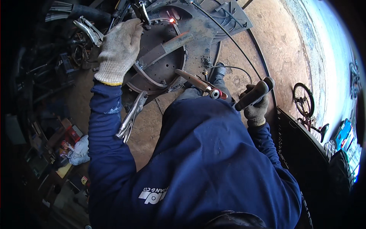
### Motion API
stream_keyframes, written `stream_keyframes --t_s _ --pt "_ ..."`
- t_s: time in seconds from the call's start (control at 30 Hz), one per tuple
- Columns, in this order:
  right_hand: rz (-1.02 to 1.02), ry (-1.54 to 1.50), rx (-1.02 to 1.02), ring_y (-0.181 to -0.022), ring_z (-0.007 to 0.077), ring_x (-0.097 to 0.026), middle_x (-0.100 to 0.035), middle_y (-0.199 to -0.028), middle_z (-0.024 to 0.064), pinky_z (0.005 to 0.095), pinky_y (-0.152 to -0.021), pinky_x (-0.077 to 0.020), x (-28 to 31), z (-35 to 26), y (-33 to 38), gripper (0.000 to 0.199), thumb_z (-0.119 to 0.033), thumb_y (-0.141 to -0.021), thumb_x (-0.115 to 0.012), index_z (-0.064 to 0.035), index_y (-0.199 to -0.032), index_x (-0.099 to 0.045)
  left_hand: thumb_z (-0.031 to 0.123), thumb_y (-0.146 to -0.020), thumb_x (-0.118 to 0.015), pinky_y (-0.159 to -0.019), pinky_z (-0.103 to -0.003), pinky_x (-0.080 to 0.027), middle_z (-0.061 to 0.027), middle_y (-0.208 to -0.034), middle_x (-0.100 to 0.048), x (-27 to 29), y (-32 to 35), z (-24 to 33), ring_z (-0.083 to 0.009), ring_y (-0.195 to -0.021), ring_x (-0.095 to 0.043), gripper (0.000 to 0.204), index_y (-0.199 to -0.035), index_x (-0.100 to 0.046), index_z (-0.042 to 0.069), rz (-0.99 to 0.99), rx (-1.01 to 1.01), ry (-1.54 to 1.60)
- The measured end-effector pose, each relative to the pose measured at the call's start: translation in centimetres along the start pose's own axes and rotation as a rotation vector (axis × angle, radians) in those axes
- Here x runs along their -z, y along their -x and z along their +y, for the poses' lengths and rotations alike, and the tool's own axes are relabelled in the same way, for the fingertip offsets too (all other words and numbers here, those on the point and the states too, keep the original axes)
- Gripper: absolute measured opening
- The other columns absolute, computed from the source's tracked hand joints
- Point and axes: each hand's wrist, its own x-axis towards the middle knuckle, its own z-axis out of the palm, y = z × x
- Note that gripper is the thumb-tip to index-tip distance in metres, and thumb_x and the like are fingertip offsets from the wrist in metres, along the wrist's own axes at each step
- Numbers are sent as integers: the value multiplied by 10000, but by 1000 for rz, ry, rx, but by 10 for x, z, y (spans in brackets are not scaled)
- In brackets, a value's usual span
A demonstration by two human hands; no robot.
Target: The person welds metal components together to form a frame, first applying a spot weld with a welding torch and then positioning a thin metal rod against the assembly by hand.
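My left hand [120, 49], in a pale knit glove, reaches over the rim of a round metal drum-like workpiece [156, 65]. Its fingers are curled at the rim, beside a pair of locking pliers [142, 13]; what they grip is hidden. Other locking pliers [88, 30] sit left of that hand, and a third pair [132, 116] is clamped at the lower rim. A small spot glows red [172, 20] on the far rim. My right hand [256, 111], gloved, closes round a dark rounded handle [253, 94]. Between my hands, above my lap, is a tool with red parts [215, 93].
A flat bar [164, 50] crosses the workpiece. A dark cable [228, 35] passes from the top toward my right hand. A slotted plate [232, 21] lies at the far side. To the right stand a bicycle [303, 100] and a black panel [291, 137]. Clutter fills the left.
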Motion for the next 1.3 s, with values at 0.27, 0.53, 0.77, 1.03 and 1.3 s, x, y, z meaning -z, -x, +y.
stream_keyframes --t_s 0.27,0.53,0.77,1.03,1.3 --pt "34 -108 4 -846 201 -730 -723 -942 86 343 -777 -601 4 5 -12 672 -270 -747 -934 32 -1246 -600 273 -1039 -576 -939 -410 -533 -211 -1143 -713 7 -5 8 -345 -1091 -686 348 -1197 -677 -20 -88 141 56" --pt "94 -147 -28 -804 195 -715 -706 -910 74 334 -742 -592 14 33 -27 622 -236 -787 -902 32 -1256 -592 259 -1007 -617 -844 -409 -535 -189 -1021 -722 12 -9 8 -338 -960 -697 291 -1143 -694 13 -100 202 64" --pt "121 -158 -120 -801 213 -711 -692 -903 82 346 -725 -583 33 52 -46 605 -222 -819 -876 32 -1271 -564 267 -1009 -598 -819 -354 -524 -136 -951 -715 20 -17 11 -238 -883 -679 325 -1151 -689 -11 -226 426 254" --pt "96 -222 -102 -802 221 -722 -709 -925 97 356 -756 -601 48 47 -82 666 -265 -842 -869 60 -1317 -533 276 -1018 -600 -833 -294 -496 -55 -937 -685 31 -33 26 -135 -865 -617 335 -1185 -673 -5 -378 589 172" --pt "-49 -300 87 -615 141 -622 -683 -842 80 250 -532 -455 59 -3 -162 468 -337 -957 -709 -13 -1262 -564 256 -979 -620 -851 -385 -522 -163 -984 -720 33 -27 25 -283 -925 -689 262 -1095 -701 36 -336 509 150"
